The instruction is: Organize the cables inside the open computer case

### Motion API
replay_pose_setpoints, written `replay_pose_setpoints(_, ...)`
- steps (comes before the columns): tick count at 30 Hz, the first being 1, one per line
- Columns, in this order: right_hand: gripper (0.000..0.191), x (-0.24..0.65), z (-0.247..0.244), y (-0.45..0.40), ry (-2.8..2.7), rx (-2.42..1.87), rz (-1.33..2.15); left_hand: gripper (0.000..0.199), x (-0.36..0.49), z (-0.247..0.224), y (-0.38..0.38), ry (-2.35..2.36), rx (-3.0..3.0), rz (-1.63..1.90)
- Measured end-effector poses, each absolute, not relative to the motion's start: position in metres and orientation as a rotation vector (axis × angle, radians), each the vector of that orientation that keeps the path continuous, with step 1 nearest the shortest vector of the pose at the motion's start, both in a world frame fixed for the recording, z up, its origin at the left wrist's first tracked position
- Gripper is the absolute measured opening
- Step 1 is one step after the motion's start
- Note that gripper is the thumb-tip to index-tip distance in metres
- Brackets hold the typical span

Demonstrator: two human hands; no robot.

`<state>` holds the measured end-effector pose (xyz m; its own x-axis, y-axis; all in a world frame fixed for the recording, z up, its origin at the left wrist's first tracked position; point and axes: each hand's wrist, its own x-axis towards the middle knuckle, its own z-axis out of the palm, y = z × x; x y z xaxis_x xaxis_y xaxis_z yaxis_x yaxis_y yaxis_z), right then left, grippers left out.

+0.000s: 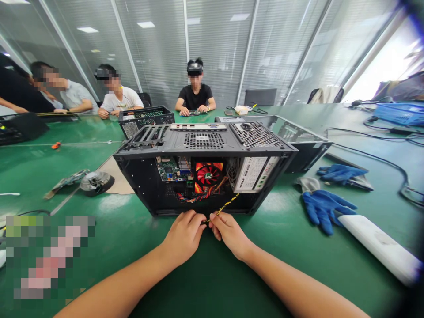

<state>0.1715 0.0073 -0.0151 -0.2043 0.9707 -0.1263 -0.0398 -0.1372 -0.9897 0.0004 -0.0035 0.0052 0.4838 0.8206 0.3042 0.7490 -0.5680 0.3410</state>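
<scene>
Both hands meet in front of an open black computer case (198, 148) that stands on the green table. My left hand (185, 232) is closed, its fingers pinched on the end of a twisted yellow-and-black cable (228, 202). My right hand (228, 230) pinches the same cable a little higher up. From there the cable runs up to the power supply (256, 175) inside the case. A red cooling fan (208, 176) sits in the middle, beside the motherboard (168, 168). A bundle of coloured wires (198, 198) hangs below the fan. My fingers hide the cable's tip.
Blue work gloves (326, 207) and a white bar-shaped object (377, 247) lie at right. A round metal-and-black part (96, 182) and a circuit board (66, 182) lie at left. Another case (308, 150) stands behind. Several people sit across the table (132, 265); black cables trail at far right.
</scene>
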Motion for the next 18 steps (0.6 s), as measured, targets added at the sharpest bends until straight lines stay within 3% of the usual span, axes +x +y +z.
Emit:
replay_pose_setpoints(8,0.046,0.1714,-0.0153,0.0075,-1.255,-1.182,1.486,0.013,0.0031,0.0045,-0.0013,1.35,2.484,0.611)
replay_pose_setpoints(13,0.047,0.1715,-0.0168,0.008,-1.245,-1.175,1.493,0.022,0.0,-0.0005,-0.0005,1.351,2.691,0.581)
replay_pose_setpoints(18,0.047,0.1715,-0.015,0.0082,-1.263,-1.175,1.479,0.015,0.0001,0.0003,-0.0002,1.323,2.765,0.487)
